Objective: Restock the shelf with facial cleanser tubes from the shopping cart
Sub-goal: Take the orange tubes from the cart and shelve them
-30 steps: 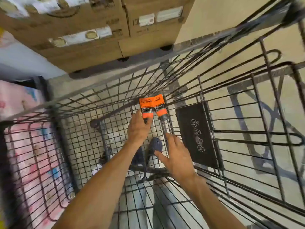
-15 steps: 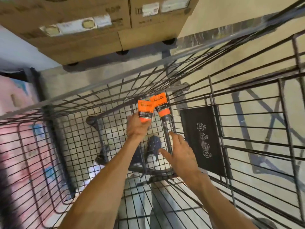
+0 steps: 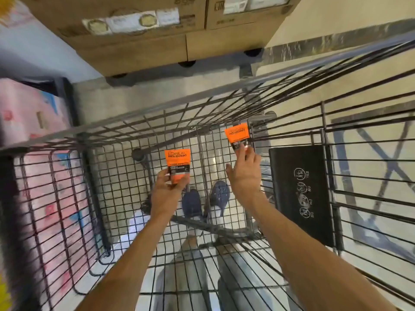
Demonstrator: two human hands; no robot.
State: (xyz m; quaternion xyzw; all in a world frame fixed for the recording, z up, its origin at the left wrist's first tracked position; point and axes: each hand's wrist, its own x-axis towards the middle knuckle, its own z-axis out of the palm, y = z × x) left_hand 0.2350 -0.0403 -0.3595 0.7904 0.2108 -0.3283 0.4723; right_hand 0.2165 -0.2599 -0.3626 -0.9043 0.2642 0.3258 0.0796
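Tubes are being picked from the shopping cart [image 3: 67, 167]. Left hand [image 3: 167, 194] grips one orange cleanser tube [image 3: 177, 165]; right hand [image 3: 243, 173] pinches another tube [image 3: 237, 135]. Next, both likely go up to the shelf.

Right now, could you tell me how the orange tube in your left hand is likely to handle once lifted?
The flat orange plastic tube is probably light, since the left hand pinches it by its lower end alone. It likely flexes when squeezed. Flat-sided, it seems unlikely to roll.
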